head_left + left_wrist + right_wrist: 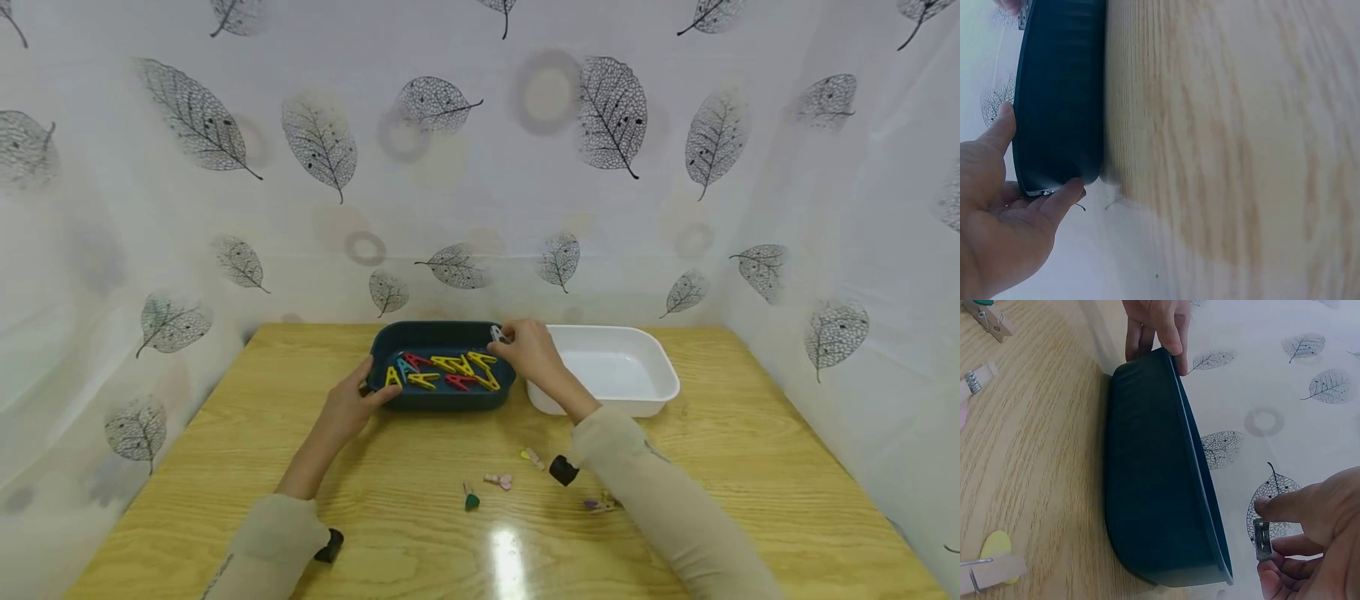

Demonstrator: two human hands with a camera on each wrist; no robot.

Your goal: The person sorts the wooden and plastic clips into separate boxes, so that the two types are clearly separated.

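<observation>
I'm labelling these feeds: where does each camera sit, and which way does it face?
Head: worn on the head, facing forward and down at the dark tray and white tray; left hand, right hand and sleeves show.
Left wrist: on that wrist, facing the dark tray's outer side and tabletop; left hand and part of the right show.
Right wrist: on that wrist, facing the same tray; right hand shows, pinching a gray clip, left hand beyond.
Both wrist views share the dark tray.
</observation>
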